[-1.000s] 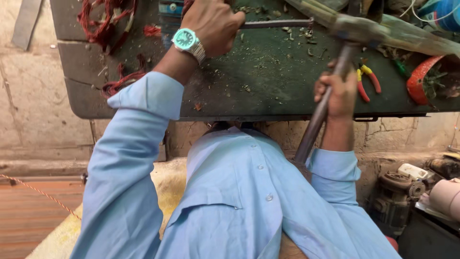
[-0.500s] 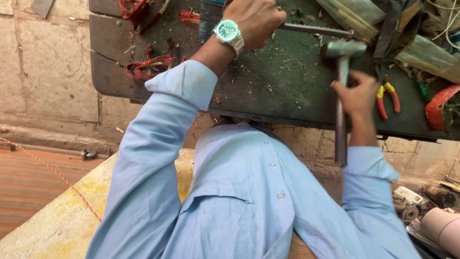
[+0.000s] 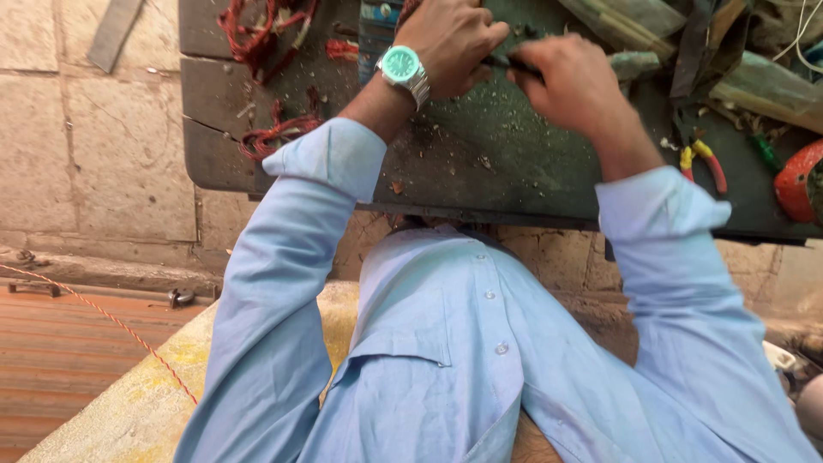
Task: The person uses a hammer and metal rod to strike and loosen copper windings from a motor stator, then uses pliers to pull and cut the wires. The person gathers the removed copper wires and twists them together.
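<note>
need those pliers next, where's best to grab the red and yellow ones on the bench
Take the pliers by their red and yellow handles, coming from the near bench edge beside the right hand. The handles point toward the person and lie clear; the head end is blurred among clutter.

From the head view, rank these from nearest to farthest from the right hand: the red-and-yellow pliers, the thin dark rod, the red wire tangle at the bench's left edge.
1. Thin dark rod: in the right hand itself.
2. Red-and-yellow pliers: on the bench, to the right of the forearm.
3. Red wire tangle: far left edge, beyond the left hand.
</note>
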